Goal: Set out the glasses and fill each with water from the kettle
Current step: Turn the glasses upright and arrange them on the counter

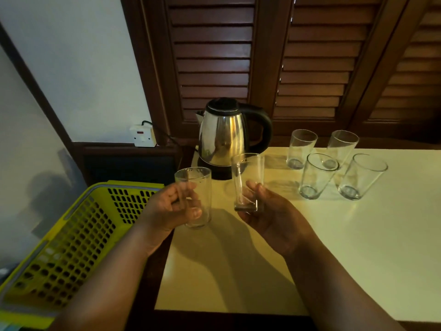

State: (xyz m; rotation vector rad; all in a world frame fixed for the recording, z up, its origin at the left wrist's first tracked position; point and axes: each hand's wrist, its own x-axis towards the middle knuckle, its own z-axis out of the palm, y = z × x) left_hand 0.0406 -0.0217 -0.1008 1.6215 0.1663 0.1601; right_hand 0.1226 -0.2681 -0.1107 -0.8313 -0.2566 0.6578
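Observation:
My left hand [170, 209] grips a clear empty glass [199, 187] upright above the table's left edge. My right hand [274, 218] holds a second empty glass [248, 177] by its base, just in front of the kettle. The steel kettle [224, 137] with a black lid and handle stands on its base at the table's back left. Several empty glasses [317, 175] stand grouped on the pale table [358, 247] at the back right.
A yellow perforated basket [71, 237] sits to the left of the table, below its level. A wall socket with a plug [143, 136] is behind it. Dark wooden louvred shutters [262, 56] close off the back.

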